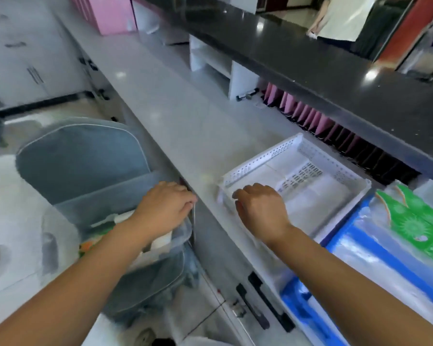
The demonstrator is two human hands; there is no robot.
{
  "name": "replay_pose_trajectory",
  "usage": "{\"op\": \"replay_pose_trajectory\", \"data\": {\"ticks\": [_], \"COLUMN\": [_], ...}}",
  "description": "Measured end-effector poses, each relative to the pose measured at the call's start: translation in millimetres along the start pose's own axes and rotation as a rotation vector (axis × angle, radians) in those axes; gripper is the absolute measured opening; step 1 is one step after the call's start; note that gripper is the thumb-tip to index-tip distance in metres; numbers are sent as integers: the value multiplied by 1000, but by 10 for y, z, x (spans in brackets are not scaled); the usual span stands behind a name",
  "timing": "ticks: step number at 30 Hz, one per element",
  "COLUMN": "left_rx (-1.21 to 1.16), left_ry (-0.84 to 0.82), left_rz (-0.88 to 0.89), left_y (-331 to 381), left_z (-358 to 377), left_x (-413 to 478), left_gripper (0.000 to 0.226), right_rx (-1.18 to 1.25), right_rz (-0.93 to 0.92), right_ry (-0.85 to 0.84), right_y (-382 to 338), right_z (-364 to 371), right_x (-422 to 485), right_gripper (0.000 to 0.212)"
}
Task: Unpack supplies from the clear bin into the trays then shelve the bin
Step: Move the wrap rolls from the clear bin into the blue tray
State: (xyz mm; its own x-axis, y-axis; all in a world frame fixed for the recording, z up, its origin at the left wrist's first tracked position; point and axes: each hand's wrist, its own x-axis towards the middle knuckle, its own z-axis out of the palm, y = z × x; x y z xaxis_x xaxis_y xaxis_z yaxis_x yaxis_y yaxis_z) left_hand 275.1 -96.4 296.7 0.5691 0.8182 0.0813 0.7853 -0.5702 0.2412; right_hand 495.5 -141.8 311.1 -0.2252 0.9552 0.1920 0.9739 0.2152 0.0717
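Evidently midway: the clear bin (183, 231) sits on a chair (85, 156) beside the desk (185, 121) with supplies (125, 217) left inside, its rim gripped by the left hand (165, 206), while the right hand (260, 208) hangs with loosely curled, seemingly empty fingers over the partly filled white tray (260, 158).

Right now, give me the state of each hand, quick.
Left hand: fingers curled over the rim of the clear bin, gripping it.
Right hand: fingers curled above the white tray; whether it holds anything cannot be told.
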Motion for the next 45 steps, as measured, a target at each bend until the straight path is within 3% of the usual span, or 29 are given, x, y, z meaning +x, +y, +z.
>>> {"op": "replay_pose_trajectory", "data": {"ticks": [8,16,24,27,30,36,39,45], "left_rx": [-6,-105,-198,-240,-266,-318,-348,-346], "left_ry": [-60,-107,-265,-338,-374,-433,-415,-485], "left_rz": [-241,-498,-656,-721,-769,-849,-889,-856], "left_y": [-1833,-2793,-3222,-3336,-3407,-3476,-3477,-3432], "left_z": [-48,302,1184,1540,1870,2322,2435,2502], "left_x": [-780,-1248,-1477,-1529,-1550,-1525,-1490,-1357], "left_gripper": [23,26,26,26,22,18,20,29], "right_rx": [6,46,185,177,101,213,268,299], "right_rz": [-149,-168,-281,-316,-339,-349,-307,-414], "right_ry": [-138,-391,-591,-732,-886,-1179,-1195,-1161], "right_y": [-1639,-2296,-2555,-2595,-2596,-2533,-2563,-2538], "right_z": [575,1523,2791,3364,3815,4352,4420,4276], "right_x": [910,1257,1482,1528,1530,1420,1420,1624], "right_gripper": [20,19,22,29,23,52,51,50]}}
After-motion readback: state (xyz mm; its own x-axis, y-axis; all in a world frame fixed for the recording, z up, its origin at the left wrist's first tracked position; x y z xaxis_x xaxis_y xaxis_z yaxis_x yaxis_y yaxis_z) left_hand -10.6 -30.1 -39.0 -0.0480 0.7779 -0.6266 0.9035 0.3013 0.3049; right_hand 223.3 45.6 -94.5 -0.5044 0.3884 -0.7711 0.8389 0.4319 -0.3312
